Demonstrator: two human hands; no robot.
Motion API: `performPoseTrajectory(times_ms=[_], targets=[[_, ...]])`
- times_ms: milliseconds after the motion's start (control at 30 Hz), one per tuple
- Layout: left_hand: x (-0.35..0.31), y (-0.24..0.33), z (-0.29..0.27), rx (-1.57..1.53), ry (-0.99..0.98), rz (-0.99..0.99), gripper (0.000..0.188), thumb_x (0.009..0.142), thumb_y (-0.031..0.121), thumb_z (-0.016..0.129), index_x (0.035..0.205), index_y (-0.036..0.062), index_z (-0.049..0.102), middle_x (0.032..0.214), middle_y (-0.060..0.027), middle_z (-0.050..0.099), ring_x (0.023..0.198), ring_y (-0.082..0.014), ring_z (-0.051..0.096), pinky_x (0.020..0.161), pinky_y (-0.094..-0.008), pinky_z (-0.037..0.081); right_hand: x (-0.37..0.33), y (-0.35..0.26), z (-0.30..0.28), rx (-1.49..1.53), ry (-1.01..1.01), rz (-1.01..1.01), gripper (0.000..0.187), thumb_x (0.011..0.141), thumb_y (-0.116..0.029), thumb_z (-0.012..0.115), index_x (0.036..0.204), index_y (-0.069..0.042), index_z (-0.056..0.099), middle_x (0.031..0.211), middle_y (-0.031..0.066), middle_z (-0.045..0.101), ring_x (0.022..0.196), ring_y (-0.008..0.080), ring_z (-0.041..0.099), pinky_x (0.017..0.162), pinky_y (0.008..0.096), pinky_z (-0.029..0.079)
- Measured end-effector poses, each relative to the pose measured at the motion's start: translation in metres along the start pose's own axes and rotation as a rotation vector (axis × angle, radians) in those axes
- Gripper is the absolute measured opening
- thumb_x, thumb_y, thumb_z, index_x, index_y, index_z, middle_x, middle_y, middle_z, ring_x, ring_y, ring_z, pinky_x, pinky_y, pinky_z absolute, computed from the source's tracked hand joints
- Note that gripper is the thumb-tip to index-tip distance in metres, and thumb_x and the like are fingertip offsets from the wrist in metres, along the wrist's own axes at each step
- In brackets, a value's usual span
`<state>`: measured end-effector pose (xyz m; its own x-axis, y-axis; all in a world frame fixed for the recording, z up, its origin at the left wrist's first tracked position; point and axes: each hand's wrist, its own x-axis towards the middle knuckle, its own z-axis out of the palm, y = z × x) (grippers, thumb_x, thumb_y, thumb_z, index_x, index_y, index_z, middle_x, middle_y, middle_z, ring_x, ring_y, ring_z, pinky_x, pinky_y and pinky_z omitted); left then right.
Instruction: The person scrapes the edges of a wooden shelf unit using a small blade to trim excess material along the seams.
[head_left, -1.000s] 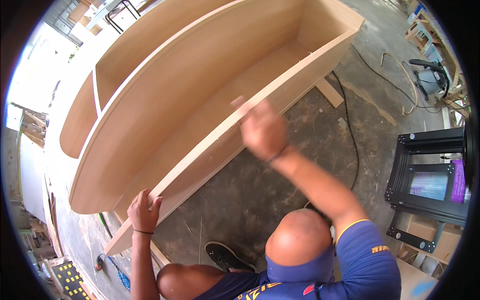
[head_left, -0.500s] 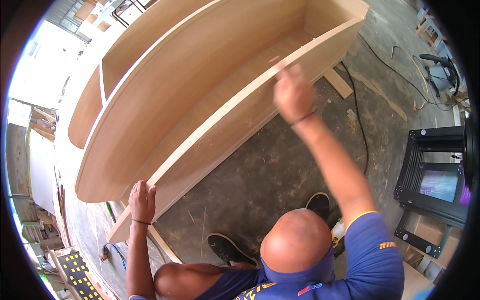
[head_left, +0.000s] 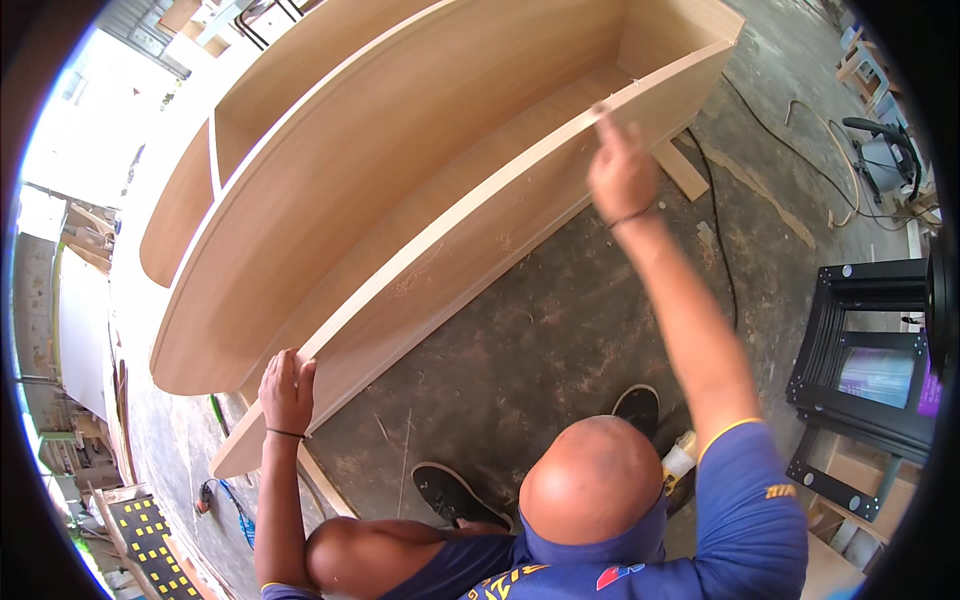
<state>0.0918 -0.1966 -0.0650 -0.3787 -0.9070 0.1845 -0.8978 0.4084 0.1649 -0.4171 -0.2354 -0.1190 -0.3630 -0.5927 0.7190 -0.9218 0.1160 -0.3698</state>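
Presently, the wooden shelf unit (head_left: 330,190) spans the upper left and centre of the frame, its near panel (head_left: 500,230) facing us. At lower left, our left hand (head_left: 287,390) rests on the panel's narrow edge (head_left: 480,195), fingers together; we cannot tell whether it clamps. Right of upper centre, our right hand (head_left: 625,172) points its index finger at that edge; blur hides whether it grips anything. We judge that a rough spot could drive a splinter into a sliding fingertip; pale flecks resembling shavings (head_left: 425,275) mark the outer face. Uneven leaning at the left end could rock the unit.
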Motion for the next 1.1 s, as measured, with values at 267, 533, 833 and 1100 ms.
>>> performPoseTrajectory(times_ms=[267,533,833,1100], targets=[[0.0,-0.004,-0.002,-0.013,-0.063,-0.054,0.03,0.093,0.026,0.059,0.103,-0.0017,0.059,0.093,-0.0207,0.062,0.089,-0.0395,0.06,0.078,-0.0443,0.047,-0.099,-0.173,-0.024,0.558,-0.37,-0.486,0.05,0.078,-0.003,0.053,0.124,-0.018,0.064,0.087,0.0042,0.062,0.08,0.0273,0.056,0.066,0.0393,0.05],[0.0,-0.002,0.001,0.006,-0.011,-0.038,0.03,0.094,0.026,0.059,0.105,-0.0016,0.059,0.094,-0.021,0.063,0.09,-0.0397,0.06,0.078,-0.0442,0.047,0.0,0.019,0.0,0.009,0.061,-0.04,0.042,0.089,-0.005,0.05,0.128,-0.016,0.059,0.084,0.0178,0.06,0.072,0.0377,0.058,0.062,0.0457,0.05],[-0.006,-0.015,0.0,-0.005,-0.04,-0.079,0.031,0.093,0.027,0.061,0.104,-0.0011,0.06,0.094,-0.0207,0.063,0.091,-0.0393,0.061,0.078,-0.044,0.047,-0.084,-0.159,-0.022,0.659,-0.205,-0.465,0.032,0.082,-0.007,0.054,0.112,-0.01,0.067,0.074,0.0099,0.058,0.073,0.0305,0.056,0.06,0.0413,0.049],[0.0,-0.002,0.001,0.022,-0.007,-0.066,0.03,0.092,0.028,0.061,0.104,-0.0002,0.06,0.094,-0.0201,0.063,0.09,-0.0388,0.061,0.078,-0.0439,0.047,-0.008,0.003,0.025,0.227,0.163,-0.016,0.04,0.089,-0.005,0.052,0.128,-0.011,0.059,0.086,0.017,0.062,0.08,0.0367,0.06,0.066,0.0443,0.05]])
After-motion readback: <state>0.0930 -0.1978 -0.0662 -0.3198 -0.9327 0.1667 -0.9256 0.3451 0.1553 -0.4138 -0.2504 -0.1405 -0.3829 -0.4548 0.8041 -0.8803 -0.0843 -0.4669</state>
